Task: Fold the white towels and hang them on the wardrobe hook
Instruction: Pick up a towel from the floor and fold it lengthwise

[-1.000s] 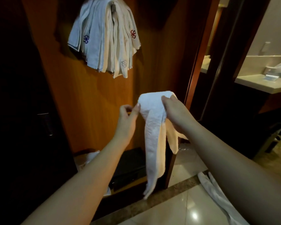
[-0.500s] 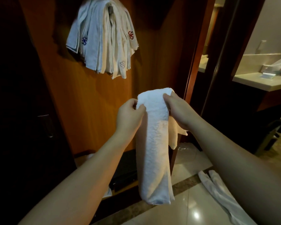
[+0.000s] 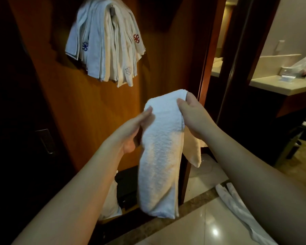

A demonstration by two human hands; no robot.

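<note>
A white towel (image 3: pixel 159 156), folded into a long narrow strip, hangs in front of me at chest height. My right hand (image 3: pixel 193 117) grips its top right edge, thumb on the front. My left hand (image 3: pixel 131 131) lies with straight fingers against the towel's left side, fingertips touching the cloth near the top. Several folded white towels (image 3: pixel 106 43) with blue, red and white emblems hang from the wardrobe hook (image 3: pixel 112 11) on the wooden panel above.
The wooden wardrobe panel (image 3: pixel 88 112) stands straight ahead, with a dark door and handle (image 3: pixel 46 140) at left. More white cloth (image 3: pixel 240 211) lies on the tiled floor at lower right. A doorway at right shows a bathroom counter (image 3: pixel 276 85).
The towel went from a twisted, dangling strip to a smooth flat fold. My left hand let go of its pinch at the top and now lies flat along the left side.
</note>
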